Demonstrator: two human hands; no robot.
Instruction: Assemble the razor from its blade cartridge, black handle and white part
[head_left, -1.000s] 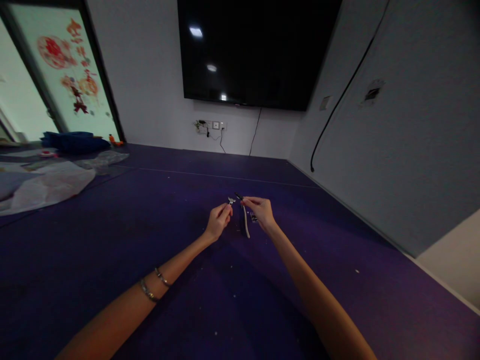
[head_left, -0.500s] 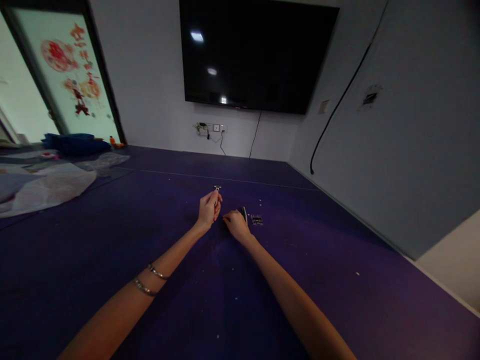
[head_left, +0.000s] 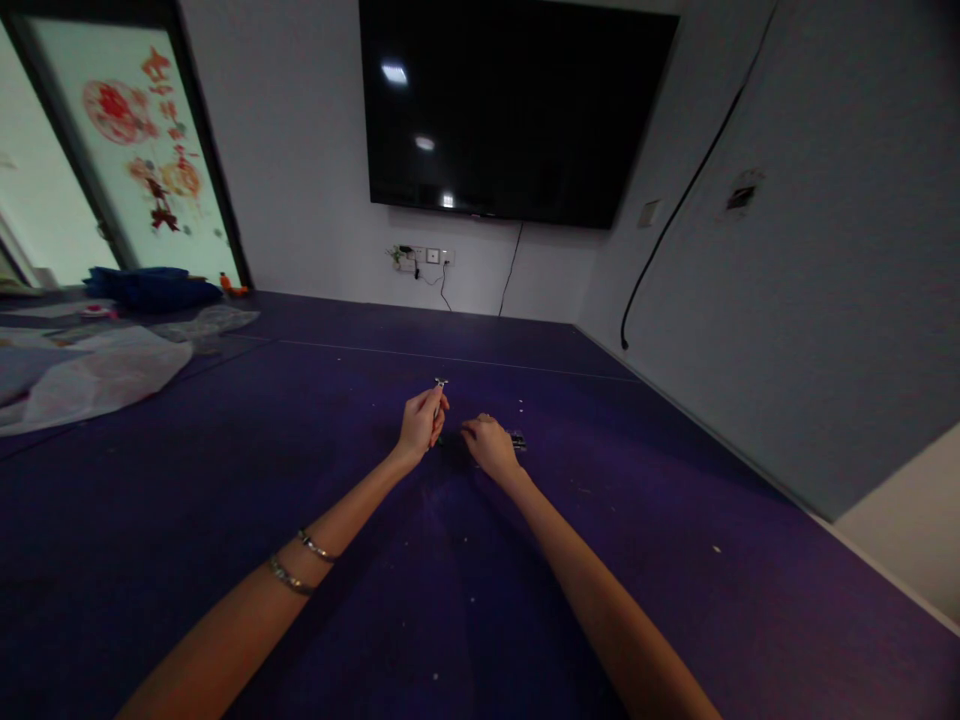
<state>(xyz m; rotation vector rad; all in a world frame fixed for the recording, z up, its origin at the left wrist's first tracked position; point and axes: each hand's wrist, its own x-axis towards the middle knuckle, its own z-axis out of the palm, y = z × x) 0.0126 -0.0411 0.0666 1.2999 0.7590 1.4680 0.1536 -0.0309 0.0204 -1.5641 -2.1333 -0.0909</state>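
My left hand is closed around the handle of a small T-shaped metal tool; its pale crosspiece sticks up above the fingers, and its exact kind is too small to tell. A little to the right, my right hand hovers low over the purple surface with thumb and fingers drawn together. What it pinches, if anything, I cannot make out. Just beyond its wrist lies a small dark flat packet, partly covered by the hand.
Small white specks dot the purple surface. Clear plastic sheeting and a dark blue cloth heap lie at the left. A television hangs on the far wall, and a black cable runs down the right wall.
My right hand has moved right and slightly down, now covering the dark, light-edged object that showed beside it. My left hand has shifted slightly right and down with the T-shaped tool.
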